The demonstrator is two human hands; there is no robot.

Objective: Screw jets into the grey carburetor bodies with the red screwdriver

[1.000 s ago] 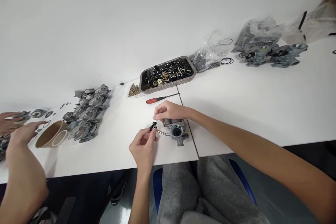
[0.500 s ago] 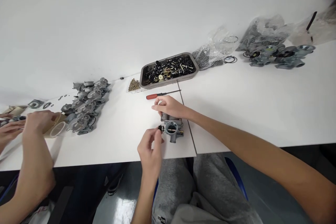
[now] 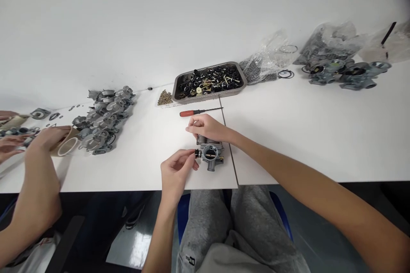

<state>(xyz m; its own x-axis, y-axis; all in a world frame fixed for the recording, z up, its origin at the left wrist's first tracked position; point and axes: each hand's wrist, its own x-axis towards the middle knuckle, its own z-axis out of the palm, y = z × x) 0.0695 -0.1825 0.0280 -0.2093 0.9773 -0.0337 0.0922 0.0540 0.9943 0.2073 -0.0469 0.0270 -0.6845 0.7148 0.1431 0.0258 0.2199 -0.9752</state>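
A grey metal carburetor (image 3: 211, 157) lies near the front edge of the white table, its round bore facing up. My left hand (image 3: 177, 168) pinches a small black knob (image 3: 197, 153) at the carburetor's left side between thumb and fingertips. Over the carburetor's far end rests my right hand (image 3: 205, 128), its thumb and index finger drawn together; whatever may be between them is too small to tell. Just beyond that hand lies a red-handled screwdriver (image 3: 192, 113).
Beyond the screwdriver stands a metal tray (image 3: 209, 99) of small parts, beside a brass screw pile (image 3: 165, 97). Several carburetors (image 3: 102, 121) sit left, more (image 3: 355, 76) right near plastic bags (image 3: 329, 42). Another person's arm (image 3: 43, 183) reaches into a cup (image 3: 68, 147) at left.
My left hand has turned slightly and sits a little further left, still at the black knob. The right hand stays over the carburetor. The view has shifted slightly.
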